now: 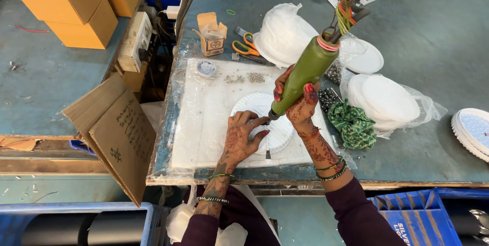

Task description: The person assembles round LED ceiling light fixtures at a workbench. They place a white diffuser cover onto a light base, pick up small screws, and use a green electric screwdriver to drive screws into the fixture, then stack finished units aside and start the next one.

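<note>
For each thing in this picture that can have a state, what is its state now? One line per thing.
Green electric screwdriver: hanging from a spring, tip down on the disc.
Right hand: gripping the screwdriver.
Left hand: flat on the disc, fingers at the tip.
White round disc: lying on the white work board.
Small carton: open, flaps up.
Orange scissors: closed, lying flat.
Green cloth: crumpled.
Loose screws: scattered in small piles.

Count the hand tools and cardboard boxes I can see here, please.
Screwdriver, green, hanging, in the right hand: 1
Scissors, orange handles: 1
Closed boxes, top left: 3
Small open box: 1
Total: 6
The left hand rests on the white disc.
</note>
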{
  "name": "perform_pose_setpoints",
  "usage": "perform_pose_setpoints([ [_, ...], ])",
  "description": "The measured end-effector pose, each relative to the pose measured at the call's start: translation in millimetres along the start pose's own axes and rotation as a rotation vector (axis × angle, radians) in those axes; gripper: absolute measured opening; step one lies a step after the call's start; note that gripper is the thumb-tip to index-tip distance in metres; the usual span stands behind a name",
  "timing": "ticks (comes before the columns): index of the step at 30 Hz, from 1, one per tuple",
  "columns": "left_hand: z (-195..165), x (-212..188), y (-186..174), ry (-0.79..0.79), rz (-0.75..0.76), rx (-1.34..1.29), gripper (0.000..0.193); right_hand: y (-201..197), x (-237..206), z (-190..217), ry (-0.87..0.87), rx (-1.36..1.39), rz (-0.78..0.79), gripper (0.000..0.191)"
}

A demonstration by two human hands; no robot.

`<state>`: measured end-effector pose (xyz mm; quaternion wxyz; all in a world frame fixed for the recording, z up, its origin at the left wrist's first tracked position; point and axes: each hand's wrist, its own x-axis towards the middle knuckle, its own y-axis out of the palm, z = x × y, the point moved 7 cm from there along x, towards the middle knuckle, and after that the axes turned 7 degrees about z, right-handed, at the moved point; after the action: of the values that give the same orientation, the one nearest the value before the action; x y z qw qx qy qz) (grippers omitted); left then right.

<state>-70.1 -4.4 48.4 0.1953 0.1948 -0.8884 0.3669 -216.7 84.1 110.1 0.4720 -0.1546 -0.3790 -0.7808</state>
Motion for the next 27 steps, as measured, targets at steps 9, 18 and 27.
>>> perform_pose_setpoints([
  [9,-10,2,-8,-0.018,0.016,-0.014,0.047,6,-1,2,0.008,0.029,-0.007,0.065],
  [18,-4,2,-4,-0.099,0.074,-0.073,0.055,-6,-22,-1,0.025,0.103,0.006,0.069],
  [27,-1,3,-9,-0.103,0.052,-0.048,0.052,13,24,16,-0.101,-0.1,-0.044,0.06],
])
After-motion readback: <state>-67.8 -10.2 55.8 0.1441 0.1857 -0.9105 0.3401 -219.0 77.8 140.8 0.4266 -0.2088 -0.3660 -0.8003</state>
